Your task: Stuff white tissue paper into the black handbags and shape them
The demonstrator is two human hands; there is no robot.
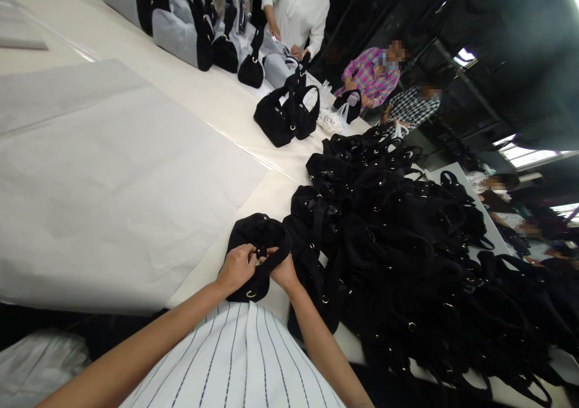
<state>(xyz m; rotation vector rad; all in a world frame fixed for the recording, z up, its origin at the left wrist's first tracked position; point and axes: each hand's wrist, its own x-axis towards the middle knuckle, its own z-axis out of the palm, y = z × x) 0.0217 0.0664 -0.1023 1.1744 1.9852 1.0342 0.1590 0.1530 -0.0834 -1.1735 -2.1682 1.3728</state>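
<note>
A black handbag (244,230) with gold-coloured rings lies at the table edge right in front of me. My left hand (238,268) is closed in a pinch at the bag's opening, on a small dark tab (261,251). From the other side my right hand (283,270) meets it, its fingers closed around the same spot. One of the bag's handles (275,260) passes across my right fingers and partly hides them. What exactly the tab is cannot be made out.
A large heap of black handbags (398,245) covers the table to my right. Large pale paper sheets (113,184) lie at left. Two finished-looking black bags (278,115) stand farther up, beyond them a row of bags in grey wrapping (176,37). Several people work along the far side.
</note>
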